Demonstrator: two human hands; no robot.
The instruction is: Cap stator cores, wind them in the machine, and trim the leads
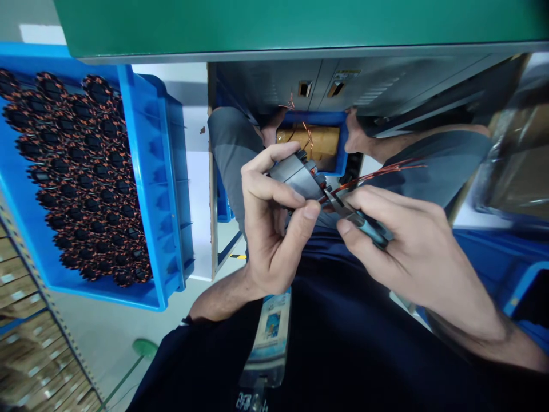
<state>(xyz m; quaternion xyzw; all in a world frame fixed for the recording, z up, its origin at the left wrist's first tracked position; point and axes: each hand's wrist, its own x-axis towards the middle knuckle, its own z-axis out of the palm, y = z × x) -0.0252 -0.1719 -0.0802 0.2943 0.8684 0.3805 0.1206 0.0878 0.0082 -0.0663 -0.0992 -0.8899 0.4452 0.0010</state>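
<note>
My left hand (270, 223) is closed around a small grey motor stator (298, 174) wound with copper wire, held over my lap. My right hand (412, 246) grips a pair of small cutters with teal handles (369, 228). The cutter tip meets the stator's copper wire leads (377, 171), which stick out to the right. Beyond the hands, between my knees, sits a small blue bin (319, 119) holding a brownish lining and loose copper wire offcuts.
A large blue crate (148, 189) filled with several wound stators stands at the left. A green-topped bench edge (300, 28) runs along the top. Grey cabinet fronts (364, 86) lie behind it. More blue crates (510, 263) are at the right. Cardboard-stacked shelving is at the lower left.
</note>
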